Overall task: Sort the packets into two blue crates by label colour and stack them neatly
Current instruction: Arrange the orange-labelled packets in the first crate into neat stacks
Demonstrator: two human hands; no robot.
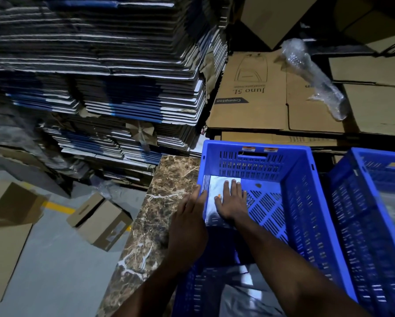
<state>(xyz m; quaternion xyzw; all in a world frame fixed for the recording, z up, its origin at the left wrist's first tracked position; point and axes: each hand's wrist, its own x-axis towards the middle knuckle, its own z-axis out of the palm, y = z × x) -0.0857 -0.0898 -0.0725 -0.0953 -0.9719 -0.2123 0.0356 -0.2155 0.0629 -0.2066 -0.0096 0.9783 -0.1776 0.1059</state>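
A white packet [211,197] with a small orange mark lies flat on the slotted floor of the nearer blue crate [306,202], tucked into its far left corner against the left and back walls. The right hand [232,201] rests flat on top of it, fingers straight and spread, pointing toward the back wall. The left hand [189,221] sits at the crate's left wall, fingers extended over the rim with the tips reaching the packet's left edge; it grips nothing that can be seen. Both forearms reach in from the lower edge of the view. Beneath them, at the crate's near end, lies grey plastic wrapping [244,300], too blurred to identify.

A second blue crate [361,179] stands just to the right of the first; pale, blurred contents show through its side. Both crates sit on a brown marble tabletop [159,216].

Beyond the crates lie flattened cardboard cartons [260,99], one printed "Juno 5L" and "Crompton", with a twist of bubble wrap [313,76] on top. To the left rises a tall stack of flattened boxes [111,76], and small open cardboard boxes [100,221] sit on the grey floor [54,271] by a yellow line.
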